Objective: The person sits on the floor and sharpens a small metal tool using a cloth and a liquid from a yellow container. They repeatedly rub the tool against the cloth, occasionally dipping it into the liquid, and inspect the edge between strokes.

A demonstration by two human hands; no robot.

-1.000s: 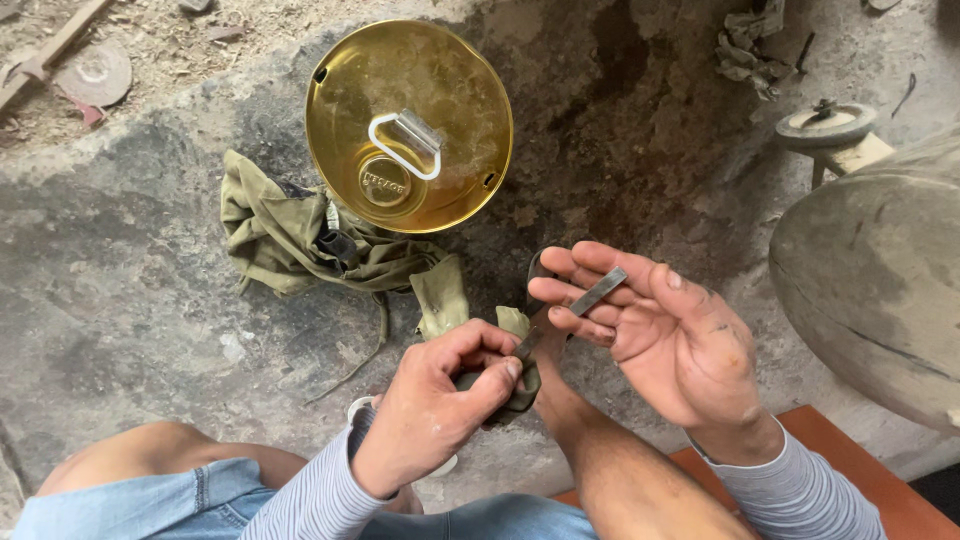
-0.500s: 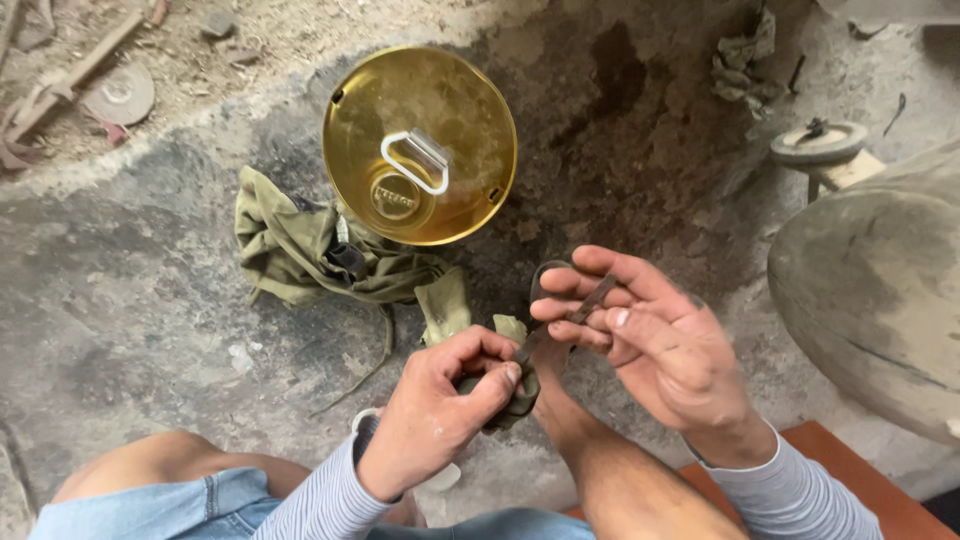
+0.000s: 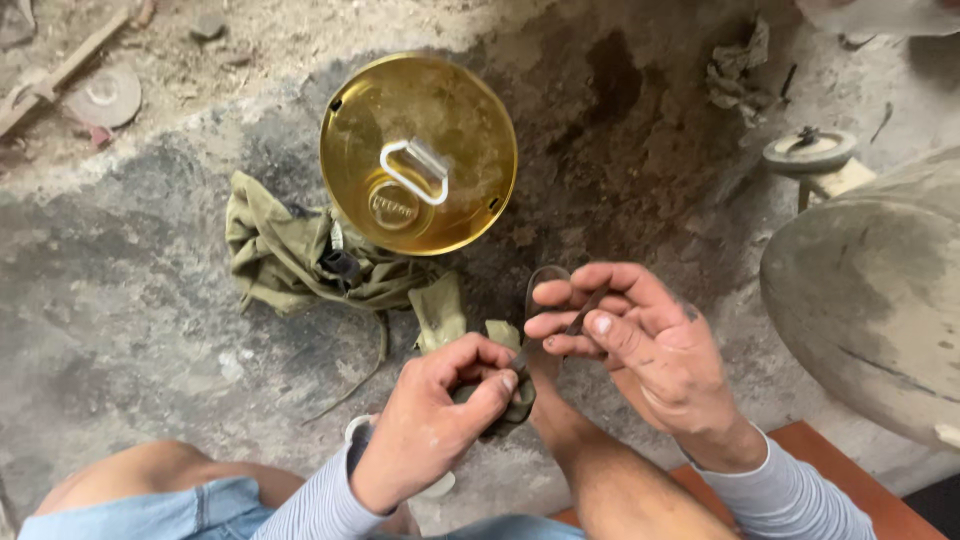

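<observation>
Fingers (image 3: 590,325) of the right hand (image 3: 650,350) are pressed together, pinching a thin dark metal strip (image 3: 583,313) between thumb and fingertips. Fingers (image 3: 495,385) of the left hand (image 3: 435,420) are curled shut too, and they pinch the low end of what looks like the same strip. So the strip sits in the air between both hands, just above a bare foot (image 3: 548,385). It is too small and dark to tell if it is one piece or two.

Now the other things, big ones first. A dirty grey floor (image 3: 130,330) lies under it all, with dark stains on it. At the right edge is a big round grey stone (image 3: 870,290), tilted, well apart from the hands. A round gold tin lid (image 3: 418,152) with a white handle lies flat on the floor, up above the hands. A crumpled green cloth (image 3: 285,255) lies just beside the lid and touches its lower edge. A strip of that cloth runs down toward the left hand. A red-brown board (image 3: 830,465) shows under the right arm. A small round metal disc (image 3: 808,150) sits on a wooden block at the top right. Another small flat disc (image 3: 102,97) lies at the top left, near a stick. Both arms wear striped grey sleeves (image 3: 790,495), and a bare knee in blue shorts (image 3: 150,505) shows at the bottom left.
</observation>
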